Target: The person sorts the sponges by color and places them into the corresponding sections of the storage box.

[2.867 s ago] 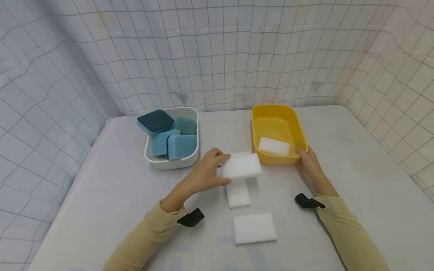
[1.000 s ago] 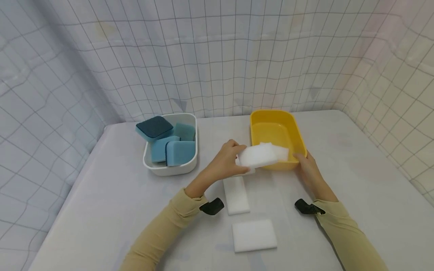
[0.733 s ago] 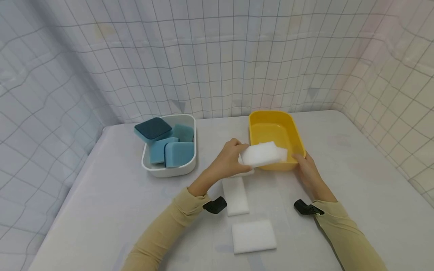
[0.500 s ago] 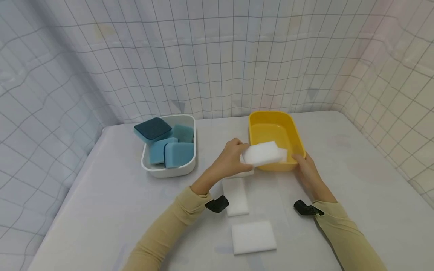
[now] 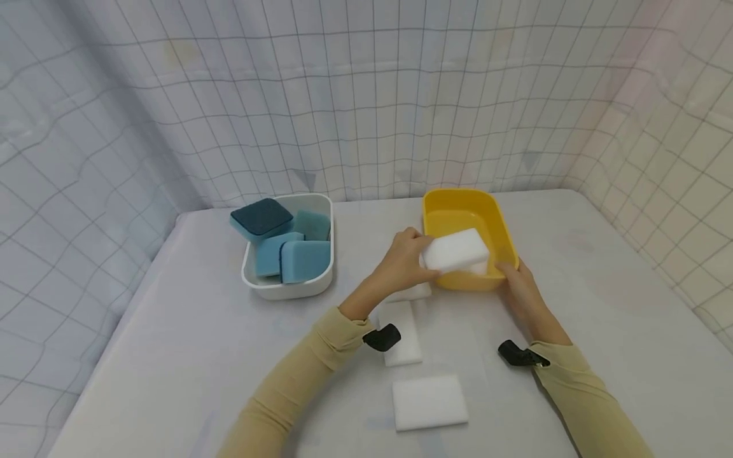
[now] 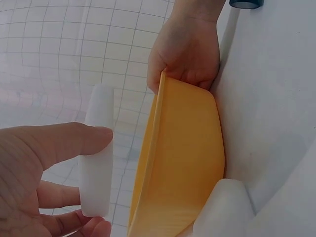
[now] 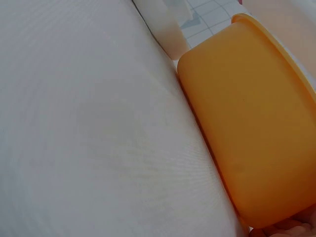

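Observation:
My left hand point(image 5: 401, 262) pinches a white foam sponge point(image 5: 457, 250) between thumb and fingers, tilted above the near end of a yellow plastic container point(image 5: 458, 219). In the left wrist view the held sponge point(image 6: 96, 182) stands apart from the container's rim. Another white sponge point(image 5: 478, 268) lies inside, mostly covered by the held one. My right hand point(image 5: 525, 292) grips the container's near right corner, thumb over the rim; in the right wrist view only some fingers point(image 7: 291, 227) show below the container wall point(image 7: 247, 123).
Three white sponges lie on the white table: one partly behind my left hand point(image 5: 411, 292), one below it point(image 5: 403, 334), one nearest point(image 5: 429, 402). At left stands a white container point(image 5: 292, 290) with several blue sponges point(image 5: 306, 261). A grid-patterned curtain point(image 5: 366, 95) surrounds the table.
My left hand has carried the white sponge rightward from over the table to above the yellow container. The right hand keeps its hold on the container's corner.

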### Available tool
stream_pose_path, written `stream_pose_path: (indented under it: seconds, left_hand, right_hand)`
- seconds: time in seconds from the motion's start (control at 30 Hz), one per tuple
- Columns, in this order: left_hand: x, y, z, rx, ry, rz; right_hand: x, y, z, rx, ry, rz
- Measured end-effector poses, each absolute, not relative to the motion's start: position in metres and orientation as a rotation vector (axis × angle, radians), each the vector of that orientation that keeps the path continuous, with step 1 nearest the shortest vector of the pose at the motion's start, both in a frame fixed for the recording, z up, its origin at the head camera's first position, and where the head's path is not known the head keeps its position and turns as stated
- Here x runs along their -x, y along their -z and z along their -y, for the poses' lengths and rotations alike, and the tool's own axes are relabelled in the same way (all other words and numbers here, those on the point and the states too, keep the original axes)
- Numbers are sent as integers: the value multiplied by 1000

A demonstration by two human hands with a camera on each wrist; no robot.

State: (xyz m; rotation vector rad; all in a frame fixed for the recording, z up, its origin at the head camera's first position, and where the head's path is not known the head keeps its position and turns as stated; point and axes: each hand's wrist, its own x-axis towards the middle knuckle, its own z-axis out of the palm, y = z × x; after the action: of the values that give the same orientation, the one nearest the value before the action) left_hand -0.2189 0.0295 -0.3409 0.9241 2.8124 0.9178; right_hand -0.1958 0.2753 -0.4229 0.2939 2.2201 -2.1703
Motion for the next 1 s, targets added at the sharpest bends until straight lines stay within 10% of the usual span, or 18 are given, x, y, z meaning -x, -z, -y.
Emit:
stream_pose_path:
  seconds: [1.0]
  left_hand:
    - [236, 348, -68, -754, -921, -2898]
  right_hand:
    - [198, 421, -272, -352, 2147, -2199]
